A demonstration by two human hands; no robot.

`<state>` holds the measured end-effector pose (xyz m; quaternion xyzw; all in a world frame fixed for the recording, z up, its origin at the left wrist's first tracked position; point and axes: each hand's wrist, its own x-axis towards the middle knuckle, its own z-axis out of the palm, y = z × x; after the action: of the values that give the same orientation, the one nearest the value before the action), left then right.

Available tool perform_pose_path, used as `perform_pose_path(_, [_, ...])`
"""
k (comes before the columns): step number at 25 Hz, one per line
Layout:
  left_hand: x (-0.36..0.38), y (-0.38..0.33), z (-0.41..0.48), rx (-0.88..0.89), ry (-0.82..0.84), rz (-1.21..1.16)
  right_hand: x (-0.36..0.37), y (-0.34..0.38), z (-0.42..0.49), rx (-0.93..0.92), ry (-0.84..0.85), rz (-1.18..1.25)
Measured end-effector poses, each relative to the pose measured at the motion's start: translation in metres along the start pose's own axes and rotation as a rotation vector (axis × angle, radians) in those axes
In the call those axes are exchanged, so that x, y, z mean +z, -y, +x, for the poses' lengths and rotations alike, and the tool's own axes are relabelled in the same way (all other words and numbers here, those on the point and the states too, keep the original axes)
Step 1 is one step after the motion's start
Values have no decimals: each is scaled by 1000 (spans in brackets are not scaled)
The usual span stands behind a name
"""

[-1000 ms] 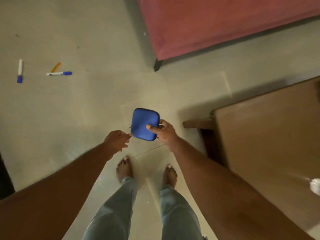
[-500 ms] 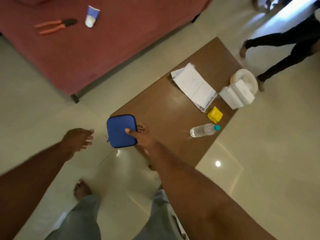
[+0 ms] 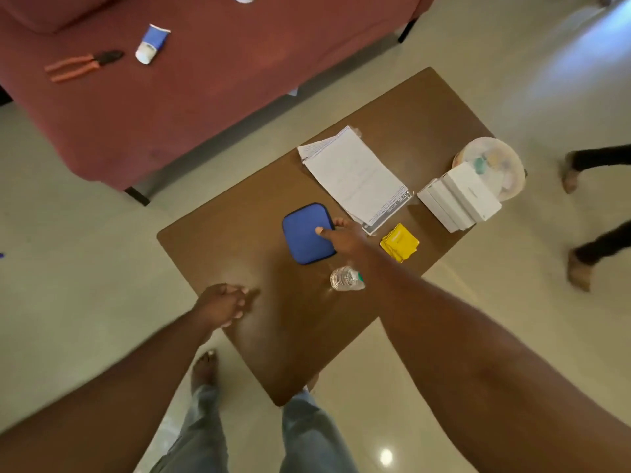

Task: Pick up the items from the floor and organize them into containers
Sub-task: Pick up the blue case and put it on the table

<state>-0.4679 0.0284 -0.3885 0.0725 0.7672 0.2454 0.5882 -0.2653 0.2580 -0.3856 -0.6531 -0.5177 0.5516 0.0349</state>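
Right now the right hand (image 3: 345,238) pinches the blue case (image 3: 305,233) at its right edge, thumb flat on top and the other fingers tucked at the far side. The case lies level over the middle of the brown surface (image 3: 239,254); whether it rests on the wood or hangs just above it I cannot tell. The left hand (image 3: 222,303) holds nothing, its fingers loosely curled, and hovers over the near left edge of the surface.

Just beside the right wrist a clear water bottle (image 3: 346,278) lies on its side, near the case's near corner but apart from it. A yellow packet (image 3: 398,242) lies to the right of the hand, close to the right edge. Beyond the fingertips a white notebook (image 3: 355,175) lies slantwise, its near corner close to the case. White boxes (image 3: 461,196) are stacked at the right edge, with a round tub (image 3: 502,158) touching them at the far right corner.

A broad stretch of wood runs from the case to the left corner. A strip of pale floor (image 3: 85,268) separates the surface's far left edge from a red sofa (image 3: 205,97), where orange-handled pliers (image 3: 82,66) and a blue tube (image 3: 152,44) lie near each other. Past the right edge, another person's legs (image 3: 597,247) stand on the floor
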Motion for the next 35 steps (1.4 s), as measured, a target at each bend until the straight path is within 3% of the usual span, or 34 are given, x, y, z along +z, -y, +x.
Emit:
perform_pose_path(6, [60,-42,40,-30,-73,-92,-56,10,79,41,114,-20])
perform_pose_path(11, [86,-45,72,-27,-80,-69,-46,-19,118,93,259,-172])
perform_pose_path(18, [99,-28,83,-74,-117,-37,-44,-42,136,1,98,-280])
perform_pose_path(27, [80,-59,29,14,-126,-63,-74,-30,80,65,142,-69])
perform_pose_path(33, [24,-67,-40,79,-185,-131,-58,11,21,-143,-2,-150])
perform_pose_path(35, [-6,-55,-56,82,-210,-167,-30,30,-4,-139,26,-129])
